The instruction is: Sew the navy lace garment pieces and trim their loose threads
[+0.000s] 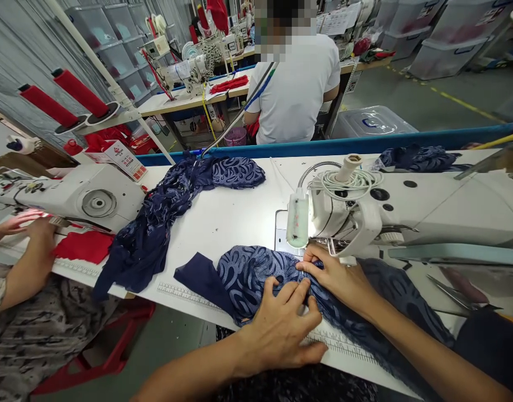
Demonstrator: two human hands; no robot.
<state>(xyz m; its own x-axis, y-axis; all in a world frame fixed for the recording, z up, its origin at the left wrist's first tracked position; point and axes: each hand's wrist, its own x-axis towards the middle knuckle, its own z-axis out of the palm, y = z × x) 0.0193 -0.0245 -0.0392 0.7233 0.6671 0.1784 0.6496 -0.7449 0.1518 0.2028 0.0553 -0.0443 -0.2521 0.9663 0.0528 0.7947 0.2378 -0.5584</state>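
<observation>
A navy lace fabric piece point(248, 276) lies on the white table under the white sewing machine point(407, 218). My left hand point(281, 329) lies flat on the fabric near the table's front edge, fingers spread. My right hand point(337, 276) pinches the fabric just in front of the presser foot point(323, 245), fingers pressed together. The fabric trails off to the right under my right forearm.
A heap of navy lace point(164, 218) lies at the left of the table point(235, 218). A co-worker's hands point(25, 229) work red fabric point(84, 245) at another machine point(80, 195) on the left. A person in a white shirt point(298, 84) sits beyond. Scissors point(457, 293) lie at right.
</observation>
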